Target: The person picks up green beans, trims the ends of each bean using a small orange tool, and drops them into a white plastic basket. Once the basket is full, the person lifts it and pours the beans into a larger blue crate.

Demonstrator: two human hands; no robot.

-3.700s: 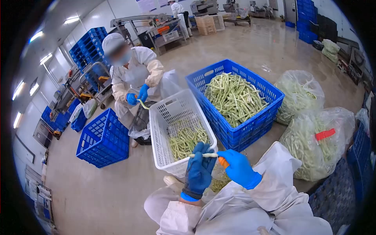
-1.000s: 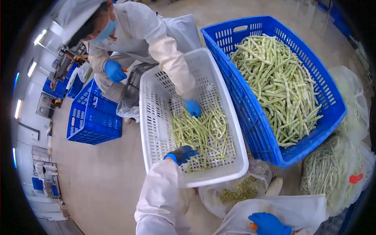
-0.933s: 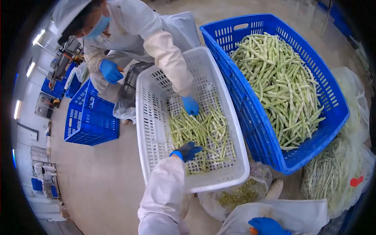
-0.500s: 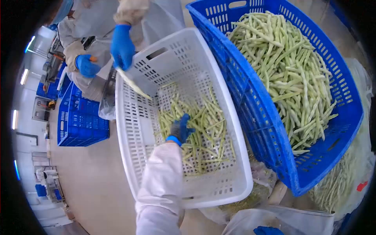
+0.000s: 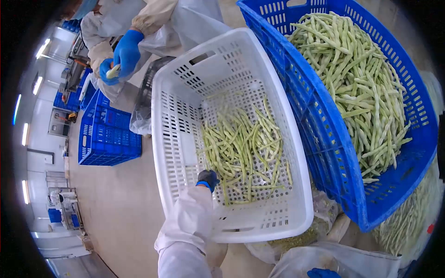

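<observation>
My left hand (image 5: pixel 208 180), in a dark blue glove, is inside the white crate (image 5: pixel 237 235), at the near left edge of a loose layer of long green beans (image 5: pixel 243 148). Its fingers are curled in, and what they hold, if anything, is hidden. At the bottom edge of the view, only part of my right hand (image 5: pixel 323 273) shows, in a blue glove near a pale apron; its fingers cannot be made out.
A blue crate (image 5: pixel 324 153) heaped with long beans (image 5: pixel 357 92) stands right of the white one. Across from me, a co-worker's blue-gloved hands (image 5: pixel 118 60) hold a pale bean piece. Stacked blue crates (image 5: pixel 109 132) stand on the floor at left. Bagged beans (image 5: pixel 403 222) lie lower right.
My left hand has drawn back from the middle of the beans toward the near left, its fingers curling in. The co-worker's hands have come together, lifting the bean away from the white crate.
</observation>
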